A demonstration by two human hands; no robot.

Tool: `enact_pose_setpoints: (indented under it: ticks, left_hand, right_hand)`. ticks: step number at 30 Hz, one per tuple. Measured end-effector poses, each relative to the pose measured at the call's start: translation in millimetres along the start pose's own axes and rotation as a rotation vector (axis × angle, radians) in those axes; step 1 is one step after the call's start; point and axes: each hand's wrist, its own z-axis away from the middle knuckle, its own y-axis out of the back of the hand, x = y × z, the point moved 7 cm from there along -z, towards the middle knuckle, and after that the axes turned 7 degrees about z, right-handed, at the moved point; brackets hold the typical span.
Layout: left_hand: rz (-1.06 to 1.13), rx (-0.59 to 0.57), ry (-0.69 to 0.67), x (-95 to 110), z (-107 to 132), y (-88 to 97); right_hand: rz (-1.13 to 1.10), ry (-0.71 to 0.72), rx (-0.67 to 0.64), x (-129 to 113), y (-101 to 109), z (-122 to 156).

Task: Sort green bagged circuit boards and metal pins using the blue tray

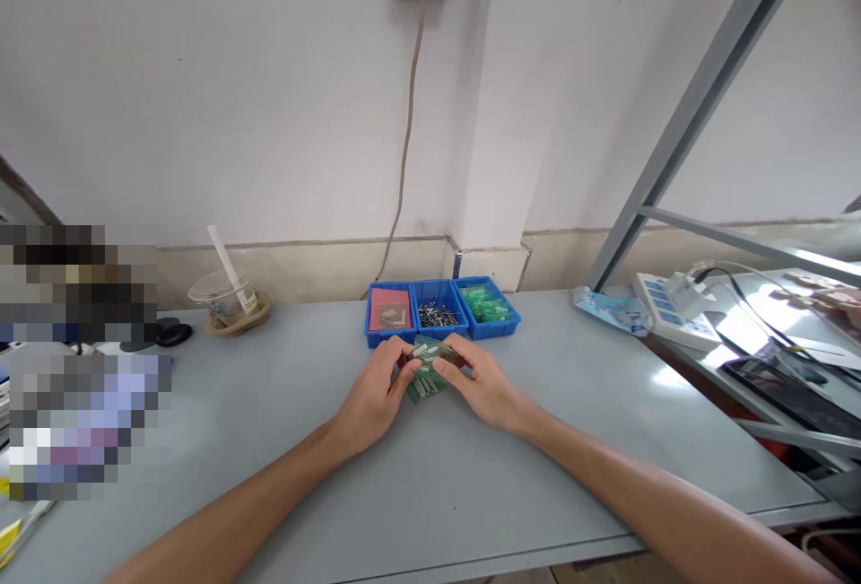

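Both my hands meet over the grey table [430, 485], just in front of three blue bins. My left hand [373, 396] and my right hand [481, 382] each pinch an edge of a small green circuit board [425, 370] with pale parts on it. More green pieces lie on the table under the board. The fingers of both hands are curled round it.
The left blue bin [390, 311] holds red and grey pieces, the middle bin [439, 310] small metal pins, the right bin [485, 306] green parts. A plastic cup with a straw [225, 295] stands at the back left. A power strip [663, 299] and cables lie on the right.
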Motion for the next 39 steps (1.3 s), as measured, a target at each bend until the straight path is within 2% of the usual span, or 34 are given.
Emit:
enact_pose_setpoints:
  ticks: [12, 20, 25, 31, 35, 39]
  left_hand:
    - [-0.001, -0.003, 0.031, 1, 1, 1.2]
    - [-0.039, -0.014, -0.011, 2, 1, -0.4]
    - [0.018, 0.038, 0.028, -6, 2, 1.9]
    - [0.1, 0.1, 0.013, -1, 3, 5.9]
    - [0.063, 0.067, -0.01, 2, 4, 5.7]
    - [-0.006, 0.088, -0.046, 4, 2, 7.8]
  right_hand:
    - [-0.052, -0.014, 0.023, -3, 6, -1]
    - [-0.03, -0.03, -0.004, -1, 3, -1]
    - [-0.021, -0.041, 0.023, 3, 3, -2]
    - [-0.185, -0.017, 0.122, 7, 9, -2]
    - [-0.105, -0.023, 0.087, 6, 9, -2]
    - [-0.085, -0.032, 0.045, 6, 7, -2]
